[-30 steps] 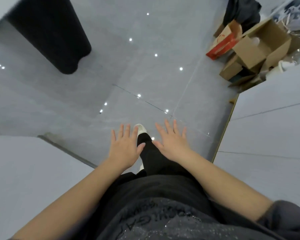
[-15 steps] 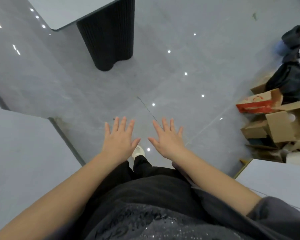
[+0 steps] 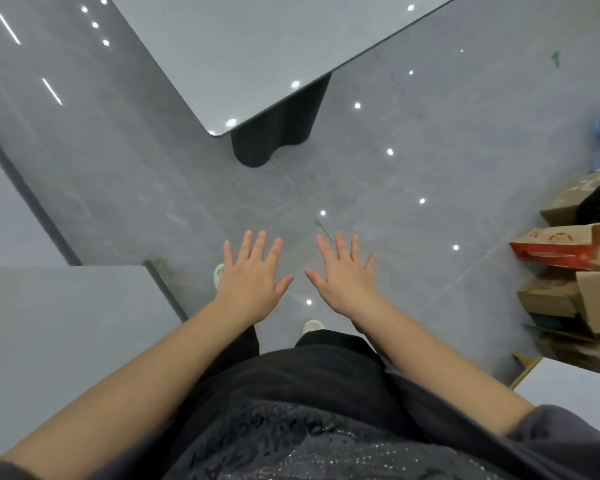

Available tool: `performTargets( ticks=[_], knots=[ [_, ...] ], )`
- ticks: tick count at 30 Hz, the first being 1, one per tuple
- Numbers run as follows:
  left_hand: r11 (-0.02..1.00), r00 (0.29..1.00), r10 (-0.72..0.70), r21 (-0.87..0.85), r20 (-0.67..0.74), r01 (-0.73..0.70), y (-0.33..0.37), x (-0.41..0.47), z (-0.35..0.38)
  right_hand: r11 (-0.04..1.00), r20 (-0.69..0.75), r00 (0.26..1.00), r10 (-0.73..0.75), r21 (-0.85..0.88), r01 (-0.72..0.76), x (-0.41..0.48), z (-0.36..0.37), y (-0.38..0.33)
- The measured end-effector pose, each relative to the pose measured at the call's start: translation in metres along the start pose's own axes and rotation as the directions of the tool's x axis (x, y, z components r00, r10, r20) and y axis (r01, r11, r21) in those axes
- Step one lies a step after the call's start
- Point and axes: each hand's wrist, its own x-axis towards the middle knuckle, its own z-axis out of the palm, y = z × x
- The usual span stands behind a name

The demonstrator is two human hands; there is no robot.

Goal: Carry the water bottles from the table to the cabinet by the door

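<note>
Glossy tiled floor (image 3: pixel 413 174); glossy smooth table (image 3: pixel 257 46); cardboard boxes (image 3: pixel 565 244), matt.

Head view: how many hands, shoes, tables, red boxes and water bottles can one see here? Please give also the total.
Hands: 2, the left hand and the right hand, both empty
Shoes: 2
Table: 1
Red box: 1
Bottles: 0 in view
Total: 6

Both hands out front, palms down, fingers spread: left hand (image 3: pixel 252 278), right hand (image 3: pixel 343 275), holding nothing above the glossy grey floor (image 3: pixel 413 174). Counter (image 3: pixel 257 53) corner ahead; cardboard boxes (image 3: pixel 568 271) piled at right.
</note>
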Motion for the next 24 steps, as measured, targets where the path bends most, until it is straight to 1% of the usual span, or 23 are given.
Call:
performTargets(
  ticks=[4,8,16,21,24],
  knots=[
    [0.999,0.999,0.043,0.025,0.01,-0.043,-0.065,0.016,-0.039,0.999,-0.026,1.0,0.006,0.054,-0.004,0.032,-0.024,-0.066],
    [0.997,0.999,0.053,0.051,-0.007,-0.053,-0.112,0.039,-0.075,0.995,-0.054,0.998,0.016,0.099,-0.011,0.062,-0.05,-0.114],
    [0.995,0.994,0.088,0.056,-0.062,-0.085,-0.183,0.106,-0.133,0.992,-0.099,0.995,0.016,0.126,-0.003,0.133,-0.105,-0.178],
    [0.988,0.99,0.131,0.088,-0.045,-0.126,-0.229,0.169,-0.174,0.987,-0.135,0.99,0.03,0.163,-0.008,0.191,-0.149,-0.218],
    [0.983,0.987,0.16,0.098,-0.017,-0.158,-0.256,0.205,-0.205,0.979,-0.124,0.989,0.079,0.195,-0.054,0.224,-0.181,-0.24]
  ],
)
